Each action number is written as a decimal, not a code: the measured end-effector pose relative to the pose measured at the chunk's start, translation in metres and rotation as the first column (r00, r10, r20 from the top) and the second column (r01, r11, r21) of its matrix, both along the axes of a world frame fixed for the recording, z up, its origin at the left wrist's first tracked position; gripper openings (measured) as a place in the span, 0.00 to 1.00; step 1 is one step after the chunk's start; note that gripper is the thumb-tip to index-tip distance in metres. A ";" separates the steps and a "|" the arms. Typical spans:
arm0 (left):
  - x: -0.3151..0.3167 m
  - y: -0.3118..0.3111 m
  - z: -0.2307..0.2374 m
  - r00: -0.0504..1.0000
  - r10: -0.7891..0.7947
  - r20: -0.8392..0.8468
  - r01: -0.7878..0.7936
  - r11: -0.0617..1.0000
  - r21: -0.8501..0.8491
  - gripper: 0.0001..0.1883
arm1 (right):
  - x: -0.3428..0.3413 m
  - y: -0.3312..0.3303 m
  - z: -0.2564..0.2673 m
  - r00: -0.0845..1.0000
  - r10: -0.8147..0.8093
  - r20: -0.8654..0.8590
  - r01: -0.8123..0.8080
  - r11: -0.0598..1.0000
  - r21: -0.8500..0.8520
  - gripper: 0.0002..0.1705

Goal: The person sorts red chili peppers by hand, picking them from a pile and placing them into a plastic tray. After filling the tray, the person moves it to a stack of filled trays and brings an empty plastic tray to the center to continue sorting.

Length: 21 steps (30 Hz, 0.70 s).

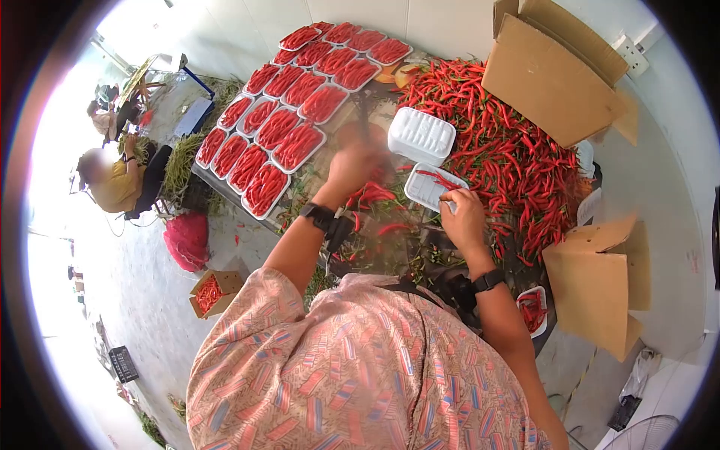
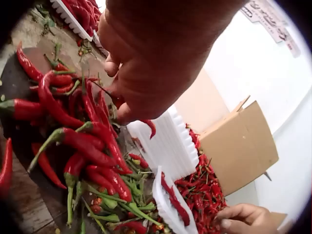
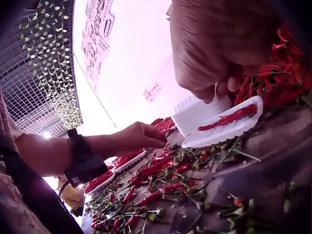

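Observation:
My left hand [image 1: 358, 163], blurred in the head view, is over the table left of the white trays. In the left wrist view, my left hand [image 2: 151, 73] pinches a red chili [image 2: 150, 127], its tip showing past the fingers. Several loose chilies [image 2: 92, 141] with green stems lie below it. My right hand [image 1: 465, 219] is at the near right rim of a shallow white tray [image 1: 426, 196]. Its loosely curled fingers show nothing held in the right wrist view, above the tray [image 3: 195, 141]. A few red chilies [image 3: 229, 118] lie lengthwise in that tray.
Behind the tray stands a stack of upturned white trays [image 1: 421, 135]. A big heap of red chilies [image 1: 517, 165] covers the right side. Rows of filled trays [image 1: 298, 148] fill the left back. Cardboard boxes [image 1: 555, 75] stand right; another person [image 1: 120, 180] sits at far left.

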State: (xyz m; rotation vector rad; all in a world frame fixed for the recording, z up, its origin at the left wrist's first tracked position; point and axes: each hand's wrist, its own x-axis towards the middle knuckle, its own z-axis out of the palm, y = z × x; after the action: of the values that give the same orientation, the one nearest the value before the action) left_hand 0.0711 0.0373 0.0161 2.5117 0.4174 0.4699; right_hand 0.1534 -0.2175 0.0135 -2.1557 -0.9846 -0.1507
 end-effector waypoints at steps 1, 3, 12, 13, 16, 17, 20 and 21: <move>-0.004 0.003 0.002 1.000 0.021 0.014 -0.020 0.995 -0.093 0.09 | 0.000 0.006 0.000 1.000 0.005 0.000 -0.005 1.000 0.003 0.04; -0.012 0.005 0.001 0.999 0.036 -0.018 -0.040 0.935 -0.352 0.10 | -0.002 0.017 0.002 0.992 0.090 -0.092 -0.086 0.995 0.045 0.07; -0.020 -0.050 0.011 0.989 -0.038 0.146 0.150 0.286 -0.947 0.04 | -0.016 0.043 0.021 0.844 0.216 -0.490 -0.127 0.970 0.208 0.09; -0.019 -0.053 0.013 0.992 -0.031 0.122 0.126 0.256 -0.958 0.03 | -0.016 0.041 0.022 0.824 0.180 -0.538 -0.104 0.980 0.169 0.09; -0.019 -0.066 0.020 0.994 0.000 0.109 0.108 0.163 -0.981 0.04 | -0.016 0.034 0.017 0.797 0.200 -0.569 -0.095 0.973 0.210 0.11; -0.018 -0.068 0.020 0.994 -0.005 0.110 0.109 0.166 -0.980 0.04 | -0.015 0.033 0.014 0.783 0.221 -0.582 -0.093 0.966 0.242 0.11; -0.015 -0.071 0.019 0.987 -0.052 0.150 0.157 0.162 -0.974 0.03 | -0.011 0.030 0.005 0.759 0.265 -0.595 -0.092 0.948 0.305 0.11; -0.014 -0.071 0.019 0.987 -0.051 0.155 0.161 0.152 -0.975 0.03 | -0.012 0.029 0.008 0.759 0.263 -0.595 -0.088 0.948 0.307 0.11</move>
State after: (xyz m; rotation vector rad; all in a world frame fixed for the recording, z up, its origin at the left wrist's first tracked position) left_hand 0.0568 -0.0336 0.0355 1.1335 0.3266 0.1115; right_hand 0.1413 -0.1887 0.0214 -1.6649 -0.7066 0.4914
